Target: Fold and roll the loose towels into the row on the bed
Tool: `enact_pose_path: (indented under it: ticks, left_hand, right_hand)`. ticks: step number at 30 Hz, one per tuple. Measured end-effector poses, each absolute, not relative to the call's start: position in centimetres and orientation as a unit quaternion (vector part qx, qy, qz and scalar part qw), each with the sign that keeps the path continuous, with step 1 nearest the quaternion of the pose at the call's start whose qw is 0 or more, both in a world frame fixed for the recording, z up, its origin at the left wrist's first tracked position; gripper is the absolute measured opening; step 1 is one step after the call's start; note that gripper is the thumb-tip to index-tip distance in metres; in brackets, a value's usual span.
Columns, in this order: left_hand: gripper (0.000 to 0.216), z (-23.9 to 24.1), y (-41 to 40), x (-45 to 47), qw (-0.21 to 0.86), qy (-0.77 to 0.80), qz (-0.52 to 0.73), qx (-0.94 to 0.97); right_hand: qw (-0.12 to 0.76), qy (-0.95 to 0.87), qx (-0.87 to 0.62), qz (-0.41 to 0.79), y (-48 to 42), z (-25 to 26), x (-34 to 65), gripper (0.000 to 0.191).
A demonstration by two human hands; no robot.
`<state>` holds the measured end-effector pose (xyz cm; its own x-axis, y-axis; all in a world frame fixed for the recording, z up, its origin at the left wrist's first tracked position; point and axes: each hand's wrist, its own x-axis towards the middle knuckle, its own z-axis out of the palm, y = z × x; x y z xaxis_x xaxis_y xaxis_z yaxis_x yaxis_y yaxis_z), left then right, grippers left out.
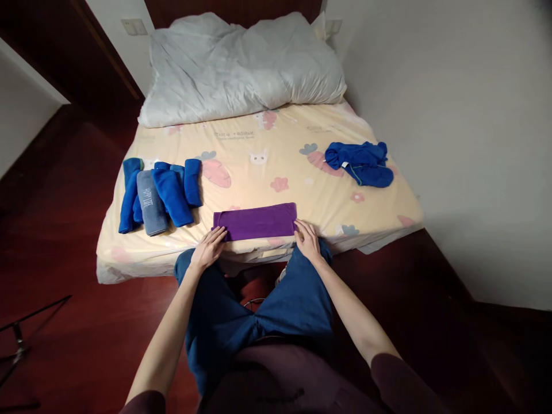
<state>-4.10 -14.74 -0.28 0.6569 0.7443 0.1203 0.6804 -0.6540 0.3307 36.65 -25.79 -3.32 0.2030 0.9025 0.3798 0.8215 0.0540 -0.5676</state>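
Left hand [209, 248] at the 9 o'clock end of the purple cloth [255, 221]: palm down, fingers spread and loose, tips on the near left corner, nothing gripped. Long axis of cloth running 9 to 3, ends pointing left and right, right end tipped very slightly toward 2. Right hand [307, 240] at the 3 o'clock end: likewise flat, fingers unclenched, tips touching the near right corner. Hands well apart, one per end.

Cloth position: near edge of the bed [302, 195], at 12 o'clock from the body, just beyond the knees. Look: folded into a long narrow band, plain deep purple, matte, edges fairly straight, top smooth with few creases.

Surface: pale yellow sheet printed with carrots, rabbits, small flowers. At 10 o'clock from the cloth, a row of rolled blue towels [172, 195] with one grey roll [150, 202] among them, packed side by side near the left edge. At 12 o'clock, far end, crumpled white duvet [241, 66]. At 2 o'clock, loose blue heap [360, 163], unfolded, well apart from the cloth.

Room: dark red wood floor [56, 241] at 9 o'clock; white wall [466, 126] at 3 o'clock, close along the bed. Blue trousers [224, 322] at 6.
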Motion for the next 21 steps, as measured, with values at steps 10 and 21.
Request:
enact_pose_path:
  ticks: [10, 21]
  left_hand:
    - [0.064, -1.4, -13.7, -3.9, 0.103, 0.421, 0.042, 0.900]
    - [0.065, -1.4, -11.1, -4.6, 0.138, 0.414, 0.039, 0.899]
  right_hand:
    - [0.181, -0.739, -0.644, 0.080, -24.7, -4.1, 36.5, 0.053]
    - [0.208, -0.721, -0.648, 0.132, -22.7, -4.3, 37.2, 0.062]
